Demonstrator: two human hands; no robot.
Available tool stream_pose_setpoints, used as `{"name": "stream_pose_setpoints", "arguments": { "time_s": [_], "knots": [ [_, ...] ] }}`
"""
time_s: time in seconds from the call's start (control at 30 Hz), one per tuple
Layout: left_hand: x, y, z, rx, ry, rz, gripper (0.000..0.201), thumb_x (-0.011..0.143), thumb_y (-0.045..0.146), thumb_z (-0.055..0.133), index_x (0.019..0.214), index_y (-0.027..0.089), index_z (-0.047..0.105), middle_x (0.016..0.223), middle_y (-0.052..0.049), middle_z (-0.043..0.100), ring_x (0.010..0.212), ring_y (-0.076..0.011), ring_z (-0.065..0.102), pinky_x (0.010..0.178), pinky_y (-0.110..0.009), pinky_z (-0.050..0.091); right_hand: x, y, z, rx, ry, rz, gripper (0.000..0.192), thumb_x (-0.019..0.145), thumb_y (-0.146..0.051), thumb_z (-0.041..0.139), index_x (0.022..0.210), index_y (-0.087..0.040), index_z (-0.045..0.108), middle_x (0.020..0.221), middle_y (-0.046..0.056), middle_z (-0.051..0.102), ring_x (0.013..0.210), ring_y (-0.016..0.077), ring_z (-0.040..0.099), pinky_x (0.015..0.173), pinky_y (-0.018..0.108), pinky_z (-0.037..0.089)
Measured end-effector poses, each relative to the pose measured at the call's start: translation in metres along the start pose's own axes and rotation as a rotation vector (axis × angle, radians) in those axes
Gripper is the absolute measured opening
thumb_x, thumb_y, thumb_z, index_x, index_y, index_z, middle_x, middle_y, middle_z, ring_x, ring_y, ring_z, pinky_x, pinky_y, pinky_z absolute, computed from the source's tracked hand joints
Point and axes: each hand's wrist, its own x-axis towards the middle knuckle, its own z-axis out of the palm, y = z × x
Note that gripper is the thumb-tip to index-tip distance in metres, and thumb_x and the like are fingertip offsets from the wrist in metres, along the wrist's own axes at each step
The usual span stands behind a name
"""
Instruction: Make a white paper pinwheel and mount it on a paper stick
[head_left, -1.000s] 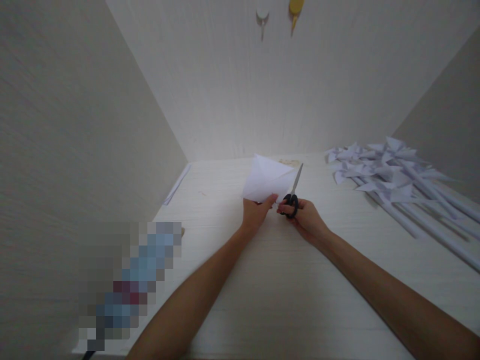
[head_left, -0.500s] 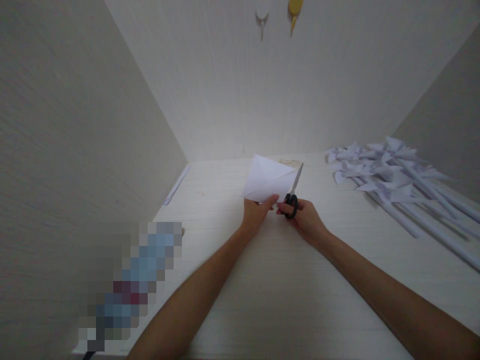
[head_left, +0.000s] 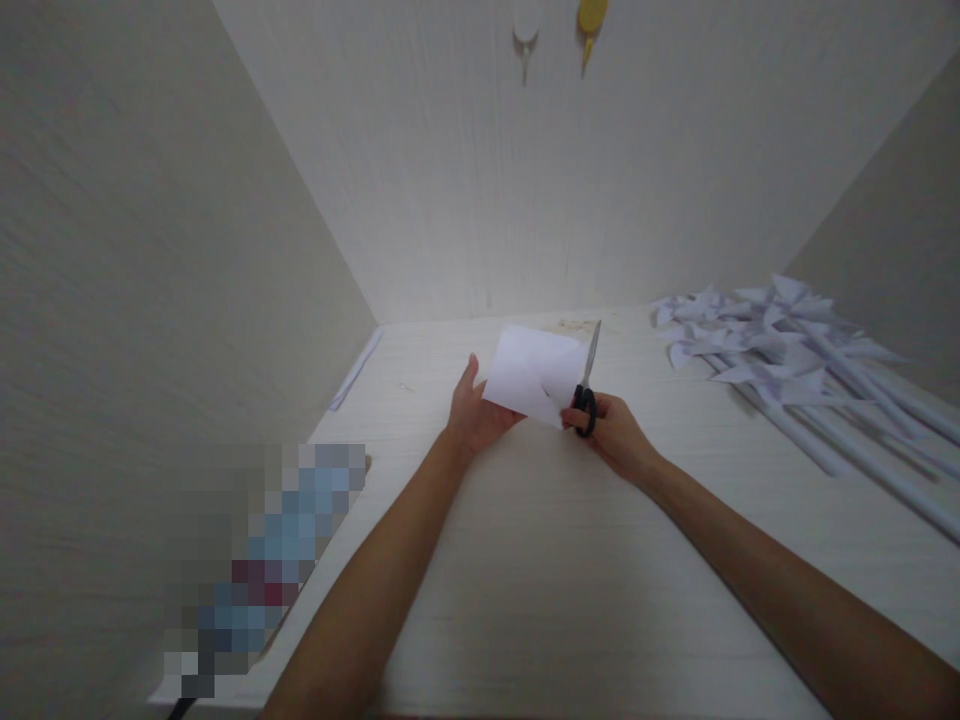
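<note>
A white square sheet of paper (head_left: pixel 529 365) with a slit near its lower right is held up over the table. My left hand (head_left: pixel 478 412) has its thumb stretched up and away from the sheet, its other fingers lying partly hidden beneath the lower left edge. My right hand (head_left: pixel 611 428) is closed around the black handles of a pair of scissors (head_left: pixel 586 400), whose blades point up and away from me. The right thumb and fingertips also meet the sheet's lower right corner, seemingly pinching it.
Several white paper pinwheels (head_left: pixel 787 370) on rolled paper sticks lie at the right. A folded white paper strip (head_left: pixel 356 370) rests by the left wall. A pixelated blue object (head_left: pixel 289 540) is at the lower left. White and yellow hooks (head_left: pixel 592 15) are on the back wall.
My left hand has released its thumb-and-finger pinch and moved left, thumb now raised. The paper has turned and flattened, showing a slit. The scissors stay in my right hand.
</note>
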Motion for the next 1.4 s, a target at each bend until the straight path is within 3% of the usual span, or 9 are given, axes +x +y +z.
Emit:
{"name": "stream_pose_setpoints", "arguments": {
  "time_s": [0.07,0.2,0.27,0.5,0.73,0.9,1.0,1.13,1.4],
  "knots": [
    [0.0,0.001,-0.004,0.009,-0.001,-0.009,0.06,0.063,0.069,0.041,0.084,0.016,0.062,0.088,-0.013,0.065,0.088,-0.0264,0.059,0.071,-0.037,0.049,0.0,-0.002,0.0,0.03,0.046,0.001,0.013,0.057,-0.025,0.065,0.059,-0.015,0.056,0.054,-0.003,0.052,0.05,0.0076,0.04,0.047,0.023,0.027],
    [0.006,-0.005,-0.01,-0.026,-0.017,0.024,0.03,0.064,0.043,0.059,0.083,0.019,0.062,0.085,-0.008,0.065,0.078,-0.0214,0.061,0.066,-0.033,0.05,0.0,-0.01,0.002,0.145,0.155,0.05,0.017,0.051,-0.023,0.067,0.061,-0.015,0.056,0.052,-0.004,0.05,0.048,0.0068,0.041,0.045,0.022,0.028],
    [0.009,-0.009,-0.012,-0.023,-0.02,0.04,0.025,0.065,0.036,0.061,0.082,0.019,0.062,0.086,-0.008,0.065,0.076,-0.0194,0.06,0.066,-0.031,0.05,0.0,-0.013,0.003,0.211,0.194,0.078,0.019,0.048,-0.022,0.068,0.06,-0.015,0.055,0.052,-0.004,0.05,0.048,0.0071,0.044,0.044,0.021,0.029],
    [0.01,-0.011,-0.009,0.042,0.003,0.084,0.041,0.06,0.044,0.064,0.089,0.015,0.061,0.094,-0.01,0.064,0.095,-0.0263,0.056,0.082,-0.04,0.045,0.001,-0.014,0.002,0.35,0.237,0.101,0.022,0.047,-0.022,0.071,0.061,-0.015,0.056,0.05,-0.004,0.05,0.046,0.0065,0.048,0.036,0.015,0.026],
    [0.008,-0.015,0.0,0.207,0.072,0.084,0.045,0.049,0.02,0.073,0.091,0.011,0.061,0.098,-0.012,0.064,0.091,-0.0252,0.058,0.083,-0.04,0.043,0.001,-0.013,0.0,0.392,0.175,0.021,0.014,0.053,-0.018,0.067,0.061,-0.014,0.056,0.047,-0.003,0.053,0.041,0.0031,0.041,0.033,0.013,0.025],
    [0.01,-0.019,0.001,0.248,0.081,0.147,0.051,0.048,0.017,0.073,0.097,0.014,0.06,0.104,-0.011,0.062,0.092,-0.0229,0.058,0.083,-0.038,0.043,0.003,-0.015,-0.001,0.487,0.304,0.015,0.02,0.053,-0.022,0.07,0.056,-0.015,0.052,0.045,-0.005,0.05,0.036,0.0017,0.035,0.032,0.014,0.024],
    [0.011,-0.024,0.003,0.237,0.132,0.222,0.052,0.05,0.018,0.072,0.1,0.015,0.058,0.102,-0.01,0.063,0.091,-0.0213,0.059,0.082,-0.036,0.044,0.003,-0.016,0.0,0.526,0.317,-0.003,0.027,0.055,-0.029,0.071,0.054,-0.016,0.049,0.047,-0.005,0.049,0.036,0.0016,0.033,0.032,0.015,0.022],
    [0.009,-0.032,0.016,0.143,0.208,0.323,0.048,0.055,0.019,0.07,0.101,0.016,0.058,0.095,-0.007,0.065,0.085,-0.019,0.06,0.078,-0.032,0.046,0.0,-0.014,0.006,0.429,0.269,-0.032,0.028,0.053,-0.031,0.073,0.053,-0.015,0.049,0.049,-0.005,0.049,0.038,0.002,0.032,0.034,0.017,0.02],
    [0.005,-0.037,0.037,-0.122,0.387,0.328,0.038,0.056,0.014,0.068,0.093,0.019,0.06,0.093,-0.002,0.065,0.083,-0.013,0.06,0.074,-0.025,0.047,-0.005,-0.005,0.013,0.03,0.19,-0.103,0.021,0.053,-0.027,0.071,0.057,-0.015,0.055,0.054,-0.004,0.051,0.049,0.0072,0.042,0.047,0.021,0.032]
  ]
}}
